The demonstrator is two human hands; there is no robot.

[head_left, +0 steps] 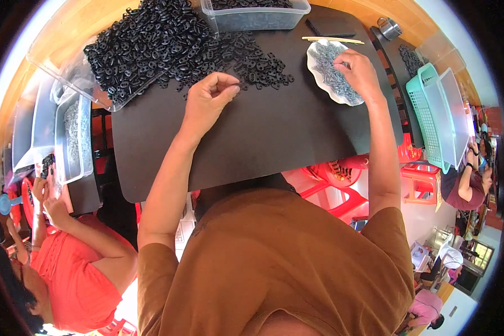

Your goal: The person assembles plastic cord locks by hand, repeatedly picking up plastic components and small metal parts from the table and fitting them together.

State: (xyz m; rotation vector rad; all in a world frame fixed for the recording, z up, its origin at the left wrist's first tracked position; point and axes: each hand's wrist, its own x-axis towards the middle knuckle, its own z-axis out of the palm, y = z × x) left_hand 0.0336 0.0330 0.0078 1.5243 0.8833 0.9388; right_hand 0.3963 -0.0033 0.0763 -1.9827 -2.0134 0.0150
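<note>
Small black plastic rings (168, 42) lie heaped on the black mat. Tiny grey metal clips (333, 70) fill a white dish (313, 70) at right.

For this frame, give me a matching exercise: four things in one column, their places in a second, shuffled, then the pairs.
Things:
1. left hand
2. right hand
3. clear tub
4. green basket

Places:
A. at the mat's far edge
B. over the white dish of small metal parts
C. beside the mat's right edge
D. at the edge of the black ring pile

Pairs: 1-D, 2-B, 3-A, 4-C
</note>
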